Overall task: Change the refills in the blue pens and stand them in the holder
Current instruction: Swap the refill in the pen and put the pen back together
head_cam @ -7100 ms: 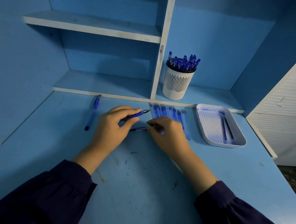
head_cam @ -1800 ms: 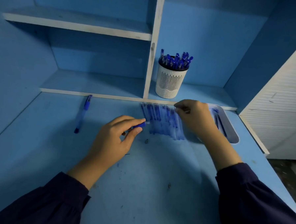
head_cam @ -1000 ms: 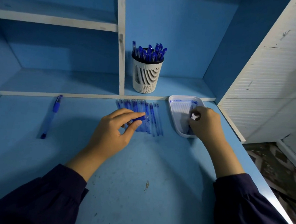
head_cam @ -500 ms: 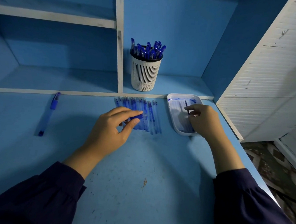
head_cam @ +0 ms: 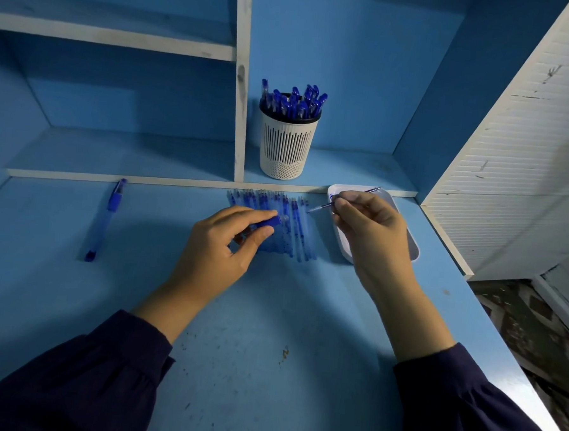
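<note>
- Left hand (head_cam: pixel 222 248): thumb and forefinger pinch a short blue barrel (head_cam: pixel 267 222), held low over the desk (head_cam: pixel 271 313). Its open end points right. Grip firm and narrow.
- Right hand (head_cam: pixel 371 226): fingertips pinch a thin refill (head_cam: pixel 321 206) near its middle, raised above the near end of the tray (head_cam: pixel 414 251). Its tip angles down and left, toward the barrel. The two parts are near but apart.
- Row of refills (head_cam: pixel 295 229): laid side by side on the desk between the hands, partly under the left fingers.
- Holder (head_cam: pixel 285 146): upright on the low shelf behind the row, already packed with pens (head_cam: pixel 292 100).
- Loose pen (head_cam: pixel 106 219): lies on the desk well to the left, untouched.
- Tray contents: hidden by the right hand.
- Step in hand, as judged: fitting a refill into the open barrel. Whether the held refill is fresh or spent cannot be told.
- Next move calls for bringing the refill's end in line with the barrel mouth, then sliding it straight in while the left hand keeps the barrel steady.
- Risk: a slanted entry may bend the thin refill or catch it at the mouth.
- Outstanding: closing this pen, standing it in the holder, and dealing with the loose pen.
</note>
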Available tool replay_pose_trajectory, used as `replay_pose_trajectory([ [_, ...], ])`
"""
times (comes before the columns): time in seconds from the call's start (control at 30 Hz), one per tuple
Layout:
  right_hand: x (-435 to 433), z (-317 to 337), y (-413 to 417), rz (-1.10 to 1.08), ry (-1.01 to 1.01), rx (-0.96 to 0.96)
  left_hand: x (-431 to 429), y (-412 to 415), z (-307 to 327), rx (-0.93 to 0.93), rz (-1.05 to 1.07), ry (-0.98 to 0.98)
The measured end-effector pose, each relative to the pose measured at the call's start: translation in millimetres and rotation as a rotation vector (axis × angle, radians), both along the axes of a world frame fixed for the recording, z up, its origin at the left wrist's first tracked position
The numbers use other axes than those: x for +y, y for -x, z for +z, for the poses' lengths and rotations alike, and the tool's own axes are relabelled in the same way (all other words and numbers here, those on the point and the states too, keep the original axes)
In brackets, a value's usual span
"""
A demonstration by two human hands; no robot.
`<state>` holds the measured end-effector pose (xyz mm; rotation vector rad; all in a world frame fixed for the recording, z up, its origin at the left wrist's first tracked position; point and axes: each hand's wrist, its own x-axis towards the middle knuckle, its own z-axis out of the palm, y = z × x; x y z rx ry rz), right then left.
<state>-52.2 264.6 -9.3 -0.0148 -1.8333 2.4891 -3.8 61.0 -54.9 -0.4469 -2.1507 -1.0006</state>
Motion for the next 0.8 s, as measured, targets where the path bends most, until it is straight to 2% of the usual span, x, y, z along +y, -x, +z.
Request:
replay_pose_trajectory([
  [0.2,-17,-3,-9,0.006,0.022,0.083,1,0,1,0.023,-0.002,-0.006],
  [0.63,-21,-4,-12,-0.015,0.075,0.111,0,0,2,0.029,-0.003,0.005],
  [0.8,-21,-2,-16,-0.014,-0.037,0.178,0,0,1,0.033,-0.013,-0.011],
])
